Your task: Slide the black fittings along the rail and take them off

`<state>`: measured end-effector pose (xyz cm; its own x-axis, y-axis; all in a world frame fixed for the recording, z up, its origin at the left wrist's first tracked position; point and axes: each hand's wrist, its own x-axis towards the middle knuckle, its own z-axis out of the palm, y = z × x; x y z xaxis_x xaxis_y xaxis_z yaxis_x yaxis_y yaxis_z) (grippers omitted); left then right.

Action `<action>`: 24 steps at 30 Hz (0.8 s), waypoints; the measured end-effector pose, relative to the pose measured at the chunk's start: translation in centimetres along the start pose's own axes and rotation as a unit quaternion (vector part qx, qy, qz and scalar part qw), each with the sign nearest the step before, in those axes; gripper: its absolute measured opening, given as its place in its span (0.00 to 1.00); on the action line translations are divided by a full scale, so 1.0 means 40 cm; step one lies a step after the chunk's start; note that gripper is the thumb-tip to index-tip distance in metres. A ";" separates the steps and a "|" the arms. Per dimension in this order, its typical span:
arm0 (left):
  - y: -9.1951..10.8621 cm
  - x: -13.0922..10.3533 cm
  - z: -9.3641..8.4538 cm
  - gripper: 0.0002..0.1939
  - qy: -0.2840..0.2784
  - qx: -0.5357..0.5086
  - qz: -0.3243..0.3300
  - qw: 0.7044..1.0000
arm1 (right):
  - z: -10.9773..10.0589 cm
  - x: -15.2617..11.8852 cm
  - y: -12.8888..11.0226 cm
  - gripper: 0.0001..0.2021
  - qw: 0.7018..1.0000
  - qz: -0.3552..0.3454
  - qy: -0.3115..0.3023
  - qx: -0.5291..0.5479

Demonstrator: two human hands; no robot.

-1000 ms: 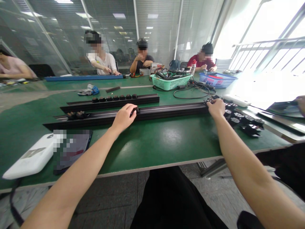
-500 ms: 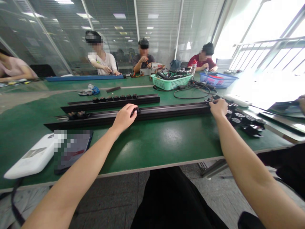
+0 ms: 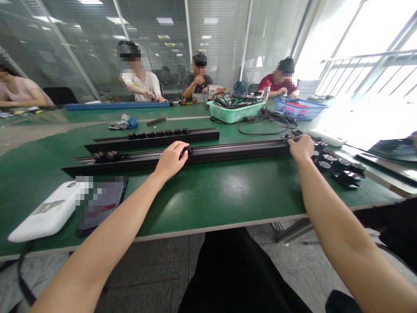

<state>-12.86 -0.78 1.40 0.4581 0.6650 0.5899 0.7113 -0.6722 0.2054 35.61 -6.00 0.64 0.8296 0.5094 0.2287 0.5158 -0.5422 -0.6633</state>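
Note:
A long black rail (image 3: 237, 150) with a shiny track along its top lies across the table before me. My left hand (image 3: 171, 160) is closed around a small black block (image 3: 185, 151) on the middle of this track. Two more black blocks with brownish tops (image 3: 107, 156) sit near the rail's left end. At the right end is my right hand (image 3: 302, 146), fingers closed by the track; what they grip is mostly hidden. A pile of black blocks (image 3: 339, 167) lies just right of that hand. Behind, a shorter black rail (image 3: 153, 141) carries several similar blocks.
A white device (image 3: 45, 213) and a dark phone (image 3: 102, 206) lie at the front left. Toward the back stand a green basket (image 3: 234, 113) of cables and a blue basket (image 3: 299, 111). A black cable (image 3: 263, 133) loops nearby. Several people sit across the green table (image 3: 228, 191).
The view has shifted very slightly. Both hands stay at the same places on the rail, and the blocks show no clear movement.

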 end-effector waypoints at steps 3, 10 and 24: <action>0.001 0.000 -0.001 0.19 -0.003 -0.001 -0.003 1.000 | -0.001 -0.005 -0.004 0.12 1.000 -0.005 0.001 0.003; -0.001 0.002 0.001 0.19 -0.004 0.002 -0.003 1.000 | 0.000 -0.002 -0.007 0.14 1.000 -0.008 -0.012 -0.023; -0.004 0.001 0.002 0.19 -0.002 0.000 0.005 1.000 | 0.002 0.004 0.003 0.15 1.000 -0.023 -0.003 -0.020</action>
<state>-12.91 -0.61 1.34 0.4672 0.6592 0.5893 0.7069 -0.6788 0.1989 35.77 -5.93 0.52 0.8037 0.5384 0.2534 0.5613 -0.5445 -0.6232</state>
